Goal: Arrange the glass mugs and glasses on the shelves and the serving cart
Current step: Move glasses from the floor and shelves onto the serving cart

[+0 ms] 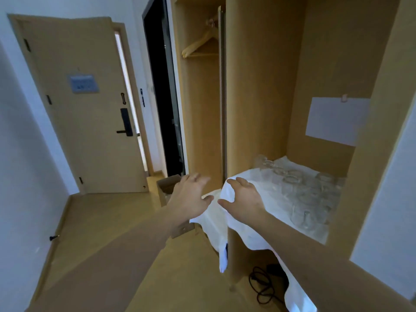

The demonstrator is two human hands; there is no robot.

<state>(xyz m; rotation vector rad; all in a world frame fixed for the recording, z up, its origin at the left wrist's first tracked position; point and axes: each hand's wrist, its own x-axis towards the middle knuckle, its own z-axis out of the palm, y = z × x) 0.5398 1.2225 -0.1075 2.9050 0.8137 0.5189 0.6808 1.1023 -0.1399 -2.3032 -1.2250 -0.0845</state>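
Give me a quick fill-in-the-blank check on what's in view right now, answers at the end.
1. The glasses stand on a ____ cloth covering the shelf.
2. Both the left hand and the right hand hold ____.
3. A wooden ____ hangs in the open wardrobe.
4. A black ____ lies on the floor under the shelf.

Missing words: white; nothing; hanger; cable

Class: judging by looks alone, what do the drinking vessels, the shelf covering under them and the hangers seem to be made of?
Drinking vessels: clear glass, see-through with bright rims. Covering: probably thin white cloth or plastic sheet, wrinkled and draping over the edge. Hangers: apparently pale wood, matte.
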